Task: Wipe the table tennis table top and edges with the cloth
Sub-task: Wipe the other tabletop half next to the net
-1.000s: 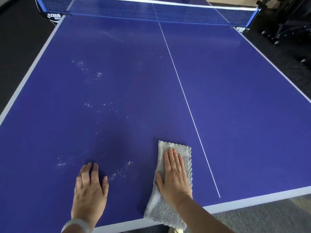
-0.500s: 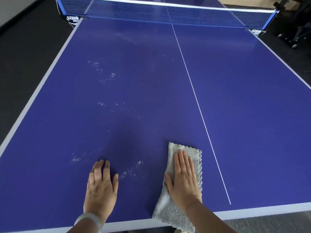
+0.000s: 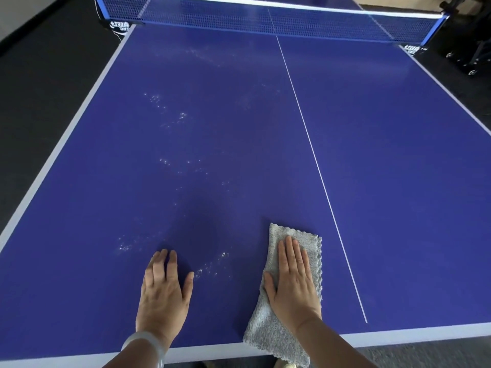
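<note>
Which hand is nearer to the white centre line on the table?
Right. The right hand lies flat on the cloth, just left of the centre line; the left hand rests on the bare table, farther left.

Your grey cloth (image 3: 265, 330) lies flat in a long strip on the blue bench (image 3: 398, 181), just left of its white centre line (image 3: 315, 160). The cloth's near end hangs over the white edge (image 3: 425, 331) on your side. White specks (image 3: 172, 115) dot the bench's left half.
</note>
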Available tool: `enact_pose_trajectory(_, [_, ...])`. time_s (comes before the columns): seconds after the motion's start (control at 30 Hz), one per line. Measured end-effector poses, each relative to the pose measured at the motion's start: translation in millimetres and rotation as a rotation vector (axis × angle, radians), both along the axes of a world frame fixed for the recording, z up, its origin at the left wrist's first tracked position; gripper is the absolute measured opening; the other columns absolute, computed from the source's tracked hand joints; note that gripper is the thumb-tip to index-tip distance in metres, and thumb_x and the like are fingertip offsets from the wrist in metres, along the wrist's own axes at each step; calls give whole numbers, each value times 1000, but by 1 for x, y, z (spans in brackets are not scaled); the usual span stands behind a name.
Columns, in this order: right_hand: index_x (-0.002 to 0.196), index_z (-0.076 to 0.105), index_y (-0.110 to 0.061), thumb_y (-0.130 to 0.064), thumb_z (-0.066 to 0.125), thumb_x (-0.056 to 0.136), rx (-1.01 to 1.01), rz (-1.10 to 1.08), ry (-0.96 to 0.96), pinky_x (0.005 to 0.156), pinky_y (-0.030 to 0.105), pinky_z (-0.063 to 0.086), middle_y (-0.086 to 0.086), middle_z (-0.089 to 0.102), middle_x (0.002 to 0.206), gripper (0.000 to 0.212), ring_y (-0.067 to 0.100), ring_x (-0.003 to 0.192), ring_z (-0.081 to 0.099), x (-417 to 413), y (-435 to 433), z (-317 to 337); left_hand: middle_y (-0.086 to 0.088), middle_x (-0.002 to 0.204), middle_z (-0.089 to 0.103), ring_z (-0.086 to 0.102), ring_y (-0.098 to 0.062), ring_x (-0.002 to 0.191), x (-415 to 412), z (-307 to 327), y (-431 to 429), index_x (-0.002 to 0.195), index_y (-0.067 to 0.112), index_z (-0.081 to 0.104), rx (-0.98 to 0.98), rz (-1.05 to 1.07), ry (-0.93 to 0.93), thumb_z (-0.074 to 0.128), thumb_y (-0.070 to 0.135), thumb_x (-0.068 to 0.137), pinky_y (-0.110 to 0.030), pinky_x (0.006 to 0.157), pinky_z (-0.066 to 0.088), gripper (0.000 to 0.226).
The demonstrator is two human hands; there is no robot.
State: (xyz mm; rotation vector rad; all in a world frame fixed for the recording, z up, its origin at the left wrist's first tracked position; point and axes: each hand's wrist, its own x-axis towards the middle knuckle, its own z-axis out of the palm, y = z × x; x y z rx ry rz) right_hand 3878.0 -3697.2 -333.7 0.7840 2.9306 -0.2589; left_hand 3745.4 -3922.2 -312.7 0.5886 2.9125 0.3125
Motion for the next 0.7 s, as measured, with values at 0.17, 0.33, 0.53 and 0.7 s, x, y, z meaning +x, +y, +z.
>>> enact_pose_trajectory(0.17, [155,-18,-12,-56,2,97,-3,2,3,125,37,-9,4,-24,164,76,14,149,-29,1,-1,1,-23,134,46,49,-41,121,0,1,0,132,-7,53,-8,0,-9,6,58,100,-53,95,53,87])
enact_pose_trajectory(0.33, [157,-14,-11,-56,5,98,-9,-5,22,125,38,-7,4,-20,165,76,15,151,-25,1,0,1,-23,133,47,49,-41,121,0,1,0,132,-7,53,-9,-1,-14,7,57,100,-53,96,52,85])
enact_pose_trajectory(0.53, [158,-10,-11,-55,10,99,-17,-11,38,125,38,-5,4,-16,166,75,16,152,-21,1,-1,-2,-23,133,46,48,-41,122,0,0,0,132,-7,53,-5,-1,-15,8,57,101,-53,97,52,84])
enact_pose_trajectory(0.7, [157,-12,-11,-52,7,97,-12,-44,16,125,38,-6,5,-17,166,75,17,151,-23,-3,-5,2,-23,134,46,47,-41,125,0,0,1,133,-7,52,-4,4,-17,5,57,100,-54,97,51,86])
